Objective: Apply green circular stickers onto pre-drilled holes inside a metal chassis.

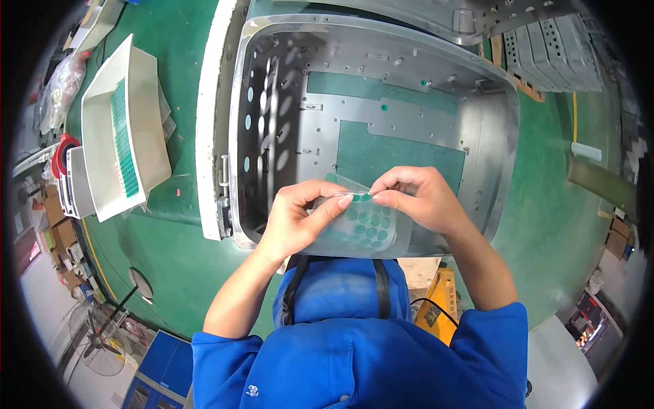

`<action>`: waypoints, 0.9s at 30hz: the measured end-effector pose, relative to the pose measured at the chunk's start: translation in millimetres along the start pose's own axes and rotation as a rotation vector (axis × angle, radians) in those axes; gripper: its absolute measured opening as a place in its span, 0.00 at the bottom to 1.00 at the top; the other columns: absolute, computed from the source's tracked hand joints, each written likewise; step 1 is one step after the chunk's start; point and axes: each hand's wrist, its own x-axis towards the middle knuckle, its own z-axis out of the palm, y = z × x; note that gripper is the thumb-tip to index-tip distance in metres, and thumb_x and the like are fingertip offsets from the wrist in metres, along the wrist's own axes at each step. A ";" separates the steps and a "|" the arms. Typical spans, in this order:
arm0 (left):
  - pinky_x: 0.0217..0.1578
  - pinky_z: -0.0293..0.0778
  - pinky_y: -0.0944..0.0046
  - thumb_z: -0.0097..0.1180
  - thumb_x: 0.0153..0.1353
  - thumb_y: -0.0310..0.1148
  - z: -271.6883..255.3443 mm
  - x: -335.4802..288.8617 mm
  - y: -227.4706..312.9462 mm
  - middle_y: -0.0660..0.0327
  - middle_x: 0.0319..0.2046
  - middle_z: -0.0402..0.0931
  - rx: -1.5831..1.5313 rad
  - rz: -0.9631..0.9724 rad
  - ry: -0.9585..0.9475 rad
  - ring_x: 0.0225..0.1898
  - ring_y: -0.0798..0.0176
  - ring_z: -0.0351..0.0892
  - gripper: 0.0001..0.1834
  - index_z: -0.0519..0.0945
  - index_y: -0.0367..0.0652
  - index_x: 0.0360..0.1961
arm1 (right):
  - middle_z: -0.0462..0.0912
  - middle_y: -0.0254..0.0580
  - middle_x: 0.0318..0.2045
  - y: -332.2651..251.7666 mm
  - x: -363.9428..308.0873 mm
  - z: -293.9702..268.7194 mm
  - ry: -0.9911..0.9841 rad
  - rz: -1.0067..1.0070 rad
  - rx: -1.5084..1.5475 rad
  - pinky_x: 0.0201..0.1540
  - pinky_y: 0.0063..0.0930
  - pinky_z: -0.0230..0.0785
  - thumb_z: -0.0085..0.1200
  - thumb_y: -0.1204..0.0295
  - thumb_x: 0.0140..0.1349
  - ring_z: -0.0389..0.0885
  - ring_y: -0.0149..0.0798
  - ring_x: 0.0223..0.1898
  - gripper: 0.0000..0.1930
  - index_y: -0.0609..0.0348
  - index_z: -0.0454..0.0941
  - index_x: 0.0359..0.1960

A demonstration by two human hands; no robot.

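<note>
Both my hands pinch a clear sheet of round green stickers [368,228] at its folded upper edge. My left hand [300,215] grips the sheet between thumb and forefinger. Close beside it, my right hand [422,198] has thumb and forefinger together at the same fold; whether a loose sticker is between them is too small to tell. The sheet hangs over the near edge of a large open metal housing [375,31]. Inside the housing, a green dot [384,108] sits on a metal crossbar, and another green dot [424,83] is farther back.
A cream plastic bin [146,153] with a green sheet in it stands to the left. Grey perforated metal boxes [552,54] are stacked at the far right. A yellow piece of equipment [439,307] stands near my right side, and a fan [99,341] is at the lower left.
</note>
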 end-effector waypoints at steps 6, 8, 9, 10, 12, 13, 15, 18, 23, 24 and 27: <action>0.22 0.64 0.75 0.58 0.53 0.27 5.9 -4.7 0.0 0.63 0.19 0.75 0.188 0.095 -0.034 0.21 0.76 0.70 0.05 0.79 0.35 0.26 | 0.80 0.35 0.28 3.2 -12.8 16.9 0.149 -0.192 -0.098 0.37 0.19 0.66 0.57 0.76 0.52 0.74 0.26 0.31 0.07 0.63 0.78 0.32; 0.23 0.67 0.72 0.59 0.52 0.29 5.9 -4.2 -1.7 0.59 0.20 0.76 0.268 0.095 -0.027 0.21 0.72 0.72 0.06 0.79 0.36 0.27 | 0.80 0.35 0.28 5.4 -16.6 21.1 0.204 -0.214 -0.104 0.37 0.20 0.66 0.57 0.76 0.52 0.74 0.26 0.31 0.06 0.63 0.78 0.32; 0.22 0.66 0.72 0.59 0.52 0.29 6.2 -3.9 -2.7 0.59 0.20 0.76 0.286 0.096 -0.031 0.20 0.72 0.72 0.06 0.79 0.36 0.27 | 0.80 0.35 0.29 6.2 -18.3 22.6 0.230 -0.224 -0.106 0.37 0.20 0.66 0.56 0.76 0.52 0.74 0.26 0.31 0.06 0.63 0.78 0.32; 0.21 0.66 0.72 0.59 0.52 0.29 6.3 -3.2 -4.1 0.59 0.20 0.76 0.303 0.098 -0.035 0.20 0.72 0.71 0.06 0.79 0.36 0.27 | 0.80 0.35 0.29 7.2 -19.0 23.1 0.231 -0.219 -0.106 0.37 0.20 0.66 0.56 0.77 0.51 0.74 0.26 0.31 0.06 0.63 0.78 0.32; 0.20 0.65 0.71 0.59 0.52 0.29 7.1 -2.6 -5.1 0.59 0.19 0.76 0.328 0.111 -0.037 0.19 0.72 0.71 0.06 0.79 0.36 0.26 | 0.79 0.35 0.28 9.2 -19.6 23.2 0.234 -0.209 -0.107 0.37 0.20 0.66 0.56 0.77 0.51 0.74 0.26 0.30 0.06 0.63 0.78 0.31; 0.20 0.65 0.71 0.59 0.52 0.30 7.8 -2.3 -4.9 0.59 0.19 0.76 0.335 0.123 -0.036 0.19 0.71 0.70 0.06 0.78 0.36 0.26 | 0.79 0.35 0.28 10.4 -19.3 23.0 0.234 -0.211 -0.119 0.36 0.20 0.66 0.57 0.77 0.51 0.74 0.26 0.30 0.06 0.63 0.77 0.32; 0.20 0.65 0.71 0.59 0.52 0.30 8.3 -1.5 -5.2 0.59 0.19 0.75 0.339 0.132 -0.039 0.18 0.71 0.70 0.06 0.78 0.37 0.25 | 0.79 0.34 0.27 12.5 -17.8 23.1 0.232 -0.216 -0.143 0.35 0.20 0.66 0.57 0.77 0.51 0.73 0.26 0.29 0.07 0.63 0.77 0.32; 0.20 0.65 0.71 0.59 0.52 0.29 7.1 0.2 -5.6 0.59 0.19 0.75 0.335 0.136 -0.051 0.18 0.71 0.70 0.06 0.78 0.37 0.25 | 0.78 0.34 0.26 14.9 -17.4 24.7 0.270 -0.297 -0.176 0.34 0.20 0.65 0.57 0.77 0.51 0.72 0.25 0.28 0.07 0.63 0.75 0.32; 0.20 0.66 0.71 0.59 0.51 0.27 3.6 2.7 -4.2 0.59 0.19 0.74 0.344 0.199 -0.074 0.19 0.70 0.71 0.05 0.78 0.37 0.25 | 0.78 0.36 0.26 13.1 -13.6 15.3 0.118 -0.170 -0.001 0.34 0.20 0.66 0.56 0.76 0.52 0.74 0.26 0.28 0.07 0.63 0.73 0.32; 0.20 0.65 0.71 0.59 0.51 0.27 3.8 2.9 -4.4 0.60 0.18 0.74 0.308 0.200 -0.081 0.19 0.71 0.71 0.04 0.78 0.36 0.24 | 0.78 0.36 0.26 11.2 -13.7 11.3 0.069 -0.154 -0.042 0.34 0.19 0.65 0.55 0.77 0.53 0.73 0.25 0.28 0.06 0.63 0.73 0.31; 0.20 0.63 0.72 0.58 0.51 0.24 4.9 3.4 -5.5 0.62 0.18 0.74 0.262 0.216 -0.102 0.19 0.72 0.70 0.04 0.77 0.36 0.23 | 0.78 0.37 0.26 16.0 -10.1 1.6 -0.036 -0.063 0.176 0.34 0.18 0.66 0.55 0.76 0.54 0.75 0.26 0.29 0.06 0.64 0.74 0.32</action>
